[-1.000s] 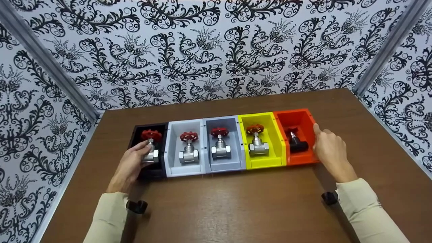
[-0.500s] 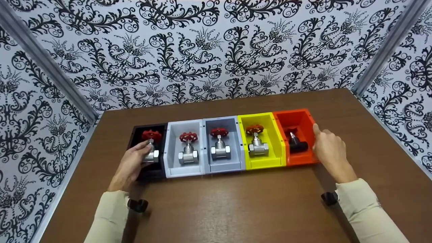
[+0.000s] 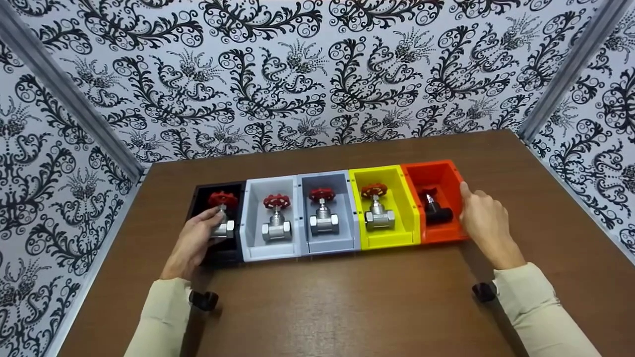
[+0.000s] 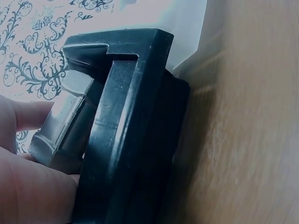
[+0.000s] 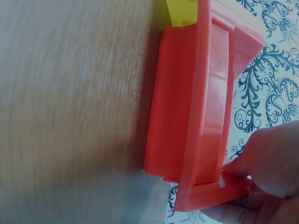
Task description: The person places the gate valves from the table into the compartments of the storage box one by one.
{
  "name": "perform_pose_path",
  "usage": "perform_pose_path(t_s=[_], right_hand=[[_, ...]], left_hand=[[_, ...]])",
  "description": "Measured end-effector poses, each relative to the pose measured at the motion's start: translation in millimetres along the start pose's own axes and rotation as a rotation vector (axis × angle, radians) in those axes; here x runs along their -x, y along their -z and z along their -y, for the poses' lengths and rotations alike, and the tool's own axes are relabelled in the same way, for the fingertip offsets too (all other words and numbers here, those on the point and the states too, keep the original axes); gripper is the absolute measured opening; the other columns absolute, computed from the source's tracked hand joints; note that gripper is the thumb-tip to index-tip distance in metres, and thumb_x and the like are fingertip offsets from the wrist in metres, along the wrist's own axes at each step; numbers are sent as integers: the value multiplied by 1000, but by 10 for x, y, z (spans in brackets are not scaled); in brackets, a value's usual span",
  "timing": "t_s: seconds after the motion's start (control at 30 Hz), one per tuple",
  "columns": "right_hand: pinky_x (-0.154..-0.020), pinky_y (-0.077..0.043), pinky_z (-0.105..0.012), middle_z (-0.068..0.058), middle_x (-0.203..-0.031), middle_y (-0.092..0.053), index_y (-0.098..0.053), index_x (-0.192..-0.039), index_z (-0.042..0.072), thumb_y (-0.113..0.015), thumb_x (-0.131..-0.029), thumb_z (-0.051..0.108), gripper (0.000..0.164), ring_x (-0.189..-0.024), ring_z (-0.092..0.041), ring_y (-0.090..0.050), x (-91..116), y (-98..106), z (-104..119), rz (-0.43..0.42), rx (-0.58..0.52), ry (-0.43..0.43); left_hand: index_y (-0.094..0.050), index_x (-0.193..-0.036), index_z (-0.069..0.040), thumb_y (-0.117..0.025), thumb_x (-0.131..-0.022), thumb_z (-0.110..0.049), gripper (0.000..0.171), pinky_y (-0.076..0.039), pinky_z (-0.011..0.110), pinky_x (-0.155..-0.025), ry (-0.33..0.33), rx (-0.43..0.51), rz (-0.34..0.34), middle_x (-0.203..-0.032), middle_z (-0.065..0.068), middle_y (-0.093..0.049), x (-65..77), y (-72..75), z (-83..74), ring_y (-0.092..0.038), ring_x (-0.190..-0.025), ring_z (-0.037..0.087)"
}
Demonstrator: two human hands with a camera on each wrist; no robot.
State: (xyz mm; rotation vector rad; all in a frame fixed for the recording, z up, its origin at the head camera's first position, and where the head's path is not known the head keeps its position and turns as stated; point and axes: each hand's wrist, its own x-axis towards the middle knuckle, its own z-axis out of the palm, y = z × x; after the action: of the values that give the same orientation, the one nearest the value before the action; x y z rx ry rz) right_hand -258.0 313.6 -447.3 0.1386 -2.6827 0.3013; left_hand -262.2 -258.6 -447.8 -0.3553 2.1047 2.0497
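At the left end of a row of bins, my left hand [image 3: 191, 243] holds a steel gate valve [image 3: 228, 229] with a red handwheel inside the black bin [image 3: 223, 255]. Thumb and fingers lie on either side of the valve's body in the left wrist view, close to the front wall of the black bin [image 4: 124, 112]. My right hand [image 3: 486, 220] grips the outer side wall of the red-orange bin [image 3: 449, 183] at the right end. The right wrist view shows that hand pinching the rim of the red-orange bin [image 5: 173, 107]. Inside it lies a dark valve [image 3: 436, 210].
Between the end bins stand a white bin [image 3: 253, 213], a grey bin [image 3: 349, 218] and a yellow bin [image 3: 407, 208]. Each contains a steel valve with a red or orange handwheel. The bins stand on a brown table [image 3: 337, 307], with patterned walls [image 3: 317, 74] behind and beside it.
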Motion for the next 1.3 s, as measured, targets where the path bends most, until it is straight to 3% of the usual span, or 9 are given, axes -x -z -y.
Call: perform_pose_path(t_s=[0.5,0.67,0.8,1.3], right_hand=[[-49,-45,-63,-27,-69,-50,-51,-123,-5,-57,-83,-5,41,-53,-50,-51,-4,2,-2,25,-5,7],[-46,-44,-61,-25,-66,-50,-56,-122,-5,-55,-85,-6,37,-51,-50,-52,4,-13,5,-35,16,25],[-45,-44,-61,-24,-66,-51,-57,-122,-4,-54,-85,-6,37,-50,-51,-52,3,-19,9,-56,21,29],[-50,-45,-64,-28,-73,-54,-56,-129,-5,-56,-86,-4,43,-55,-51,-53,-9,5,8,5,-1,2]], left_hand=[[-32,-153,0,-46,-105,-23,55,-52,25,-82,-4,-41,-5,-148,17,-40,-21,-25,28,-55,-94,9],[-34,-151,3,-47,-105,-21,54,-52,24,-74,-22,-32,-18,-126,10,-57,-37,-31,35,-59,-84,5],[-34,-150,5,-48,-104,-20,54,-52,24,-70,-27,-18,-23,-110,1,-61,-48,-30,40,-60,-79,4],[-34,-149,6,-48,-104,-18,53,-52,23,-70,-5,-49,-25,-101,1,-61,-60,-37,42,-60,-78,6]])
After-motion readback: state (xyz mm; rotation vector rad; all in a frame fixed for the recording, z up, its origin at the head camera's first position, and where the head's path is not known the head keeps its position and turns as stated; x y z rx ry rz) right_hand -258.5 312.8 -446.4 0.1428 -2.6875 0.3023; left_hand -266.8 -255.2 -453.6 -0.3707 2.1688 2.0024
